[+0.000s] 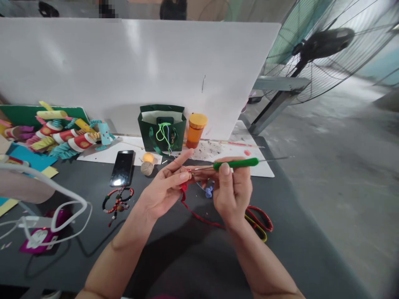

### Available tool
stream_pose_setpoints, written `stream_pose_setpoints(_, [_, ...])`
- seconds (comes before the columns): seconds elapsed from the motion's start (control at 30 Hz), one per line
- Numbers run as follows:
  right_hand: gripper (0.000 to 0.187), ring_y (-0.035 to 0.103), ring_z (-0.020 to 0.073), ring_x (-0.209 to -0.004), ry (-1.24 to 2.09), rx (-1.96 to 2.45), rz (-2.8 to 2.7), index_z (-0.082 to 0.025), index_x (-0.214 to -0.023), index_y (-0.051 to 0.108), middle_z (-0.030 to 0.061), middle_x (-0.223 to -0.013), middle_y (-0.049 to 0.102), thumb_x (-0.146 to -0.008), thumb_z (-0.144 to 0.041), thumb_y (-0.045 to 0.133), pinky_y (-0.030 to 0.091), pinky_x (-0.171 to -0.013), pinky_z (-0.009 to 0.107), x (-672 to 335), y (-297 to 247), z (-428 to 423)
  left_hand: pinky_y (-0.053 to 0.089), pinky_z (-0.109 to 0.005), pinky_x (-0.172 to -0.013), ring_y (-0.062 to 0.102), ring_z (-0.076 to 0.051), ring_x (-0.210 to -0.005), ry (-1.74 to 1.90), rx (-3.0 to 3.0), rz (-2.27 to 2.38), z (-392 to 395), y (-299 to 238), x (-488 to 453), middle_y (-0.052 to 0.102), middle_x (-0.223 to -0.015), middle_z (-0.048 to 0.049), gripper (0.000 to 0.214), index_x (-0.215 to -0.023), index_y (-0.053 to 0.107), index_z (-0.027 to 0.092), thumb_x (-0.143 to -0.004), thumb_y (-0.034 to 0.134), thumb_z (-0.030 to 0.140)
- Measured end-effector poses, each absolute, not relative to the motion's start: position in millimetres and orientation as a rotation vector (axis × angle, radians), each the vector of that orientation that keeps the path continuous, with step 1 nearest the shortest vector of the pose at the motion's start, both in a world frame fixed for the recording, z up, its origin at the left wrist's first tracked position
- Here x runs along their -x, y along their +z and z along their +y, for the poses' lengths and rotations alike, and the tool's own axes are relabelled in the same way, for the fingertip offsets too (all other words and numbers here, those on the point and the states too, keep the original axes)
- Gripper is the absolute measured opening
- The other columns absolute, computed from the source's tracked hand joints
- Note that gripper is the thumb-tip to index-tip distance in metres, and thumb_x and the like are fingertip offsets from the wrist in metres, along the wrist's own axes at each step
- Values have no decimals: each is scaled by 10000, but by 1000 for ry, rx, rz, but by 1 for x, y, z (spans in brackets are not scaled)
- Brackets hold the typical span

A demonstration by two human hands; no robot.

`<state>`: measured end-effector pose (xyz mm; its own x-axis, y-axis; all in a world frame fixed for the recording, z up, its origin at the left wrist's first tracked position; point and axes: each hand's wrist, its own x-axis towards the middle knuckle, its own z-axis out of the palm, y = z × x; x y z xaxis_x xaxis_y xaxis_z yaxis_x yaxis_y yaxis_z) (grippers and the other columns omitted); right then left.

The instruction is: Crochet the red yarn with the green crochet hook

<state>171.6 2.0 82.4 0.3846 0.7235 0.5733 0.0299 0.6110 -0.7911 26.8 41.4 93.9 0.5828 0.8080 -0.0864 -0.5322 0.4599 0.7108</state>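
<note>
My right hand (232,189) is closed around the green handle of a crochet hook (236,164), its thin metal shaft pointing left. Between the thumb and fingers of my left hand (166,182) is a small piece of red yarn (183,187), and the hook's tip meets it there. A red strand trails from it down across the table to below my right hand. Just under the hook, between both hands, a small blue-violet yarn piece (209,190) shows. The fine stitches are too small to make out. Red-and-yellow scissor-like handles (260,220) lie beside my right wrist, partly hidden.
Behind the hands stand a dark green paper bag (162,128) and an orange jar (196,128) before a white board (140,74). Leftward lie a phone (122,168), a beaded bracelet (118,203), paper crafts (68,133) and a white cable (75,199). A fan (324,45) stands right.
</note>
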Motion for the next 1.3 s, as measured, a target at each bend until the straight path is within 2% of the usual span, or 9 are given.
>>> stream_pose_setpoints(0.17, [238, 670, 164, -457, 1037, 777, -919, -288, -941, 604, -56, -599, 707, -953, -518, 664, 516, -427, 276, -174, 89, 8, 494, -251, -752, 546, -84, -673, 775, -639, 324, 37, 98, -30, 714, -793, 3, 474, -1140, 826, 238, -676, 922, 231])
stream_pose_setpoints(0.33, [321, 608, 121, -407, 1096, 710, -875, -259, -890, 646, -61, -639, 743, -832, -529, 810, 557, -468, 278, -163, 88, 12, 476, -225, -684, 560, -76, -670, 844, -664, 340, 35, 102, -33, 731, -816, 10, 440, -1116, 835, 272, -691, 918, 196])
stream_pose_setpoints(0.53, [126, 689, 115, -481, 807, 758, -984, -264, -968, 690, -33, -780, 810, -958, -388, 710, 545, -481, 251, -163, 81, 9, 440, -216, -621, 537, -68, -643, 1000, -717, 528, 36, 104, -33, 807, -933, -4, 431, -1085, 841, 317, -675, 936, 225])
stream_pose_setpoints(0.6, [54, 725, 117, -532, 660, 791, -1111, -271, -1015, 703, -12, -894, 839, -995, -296, 659, 576, -514, 256, -167, 79, 7, 388, -191, -555, 485, -49, -609, 1049, -711, 586, 36, 103, -34, 791, -880, 7, 447, -1080, 841, 310, -657, 948, 212])
stream_pose_setpoints(0.73, [275, 825, 207, -903, 95, 786, -1515, -308, -1140, 735, 38, -1116, 843, -936, -129, 692, 644, -669, 330, -173, 73, 8, 358, -156, -521, 451, -36, -584, 1105, -673, 590, 34, 103, -35, 667, -699, 59, 511, -1114, 826, 294, -635, 956, 171])
stream_pose_setpoints(0.83, [395, 824, 232, -941, -117, 754, -1548, -341, -1218, 716, 46, -1164, 832, -903, -103, 712, 642, -662, 369, -171, 70, 9, 368, -135, -531, 425, -28, -566, 1073, -641, 549, 32, 103, -35, 596, -656, 77, 546, -1170, 805, 275, -655, 947, 163])
stream_pose_setpoints(0.97, [264, 816, 212, -857, 120, 821, -1361, -299, -1134, 733, 34, -997, 843, -952, -125, 651, 659, -700, 358, -164, 73, 5, 369, -118, -520, 406, -18, -551, 975, -589, 538, 33, 104, -33, 569, -664, 80, 564, -1203, 791, 256, -667, 942, 170])
stream_pose_setpoints(1.13, [89, 745, 154, -609, 146, 939, -1208, -248, -1028, 690, 40, -879, 789, -1006, -240, 605, 604, -527, 272, -162, 79, 0, 393, -132, -538, 412, -14, -559, 954, -593, 567, 37, 103, -29, 621, -722, 79, 578, -1191, 797, 300, -649, 946, 164])
stream_pose_setpoints(1.3, [116, 720, 172, -514, 547, 854, -1104, -292, -1020, 590, -12, -702, 763, -1045, -395, 544, 545, -437, 272, -171, 80, 5, 459, -181, -674, 494, -41, -628, 895, -651, 520, 40, 100, -26, 652, -734, 56, 559, -1193, 802, 297, -663, 928, 172])
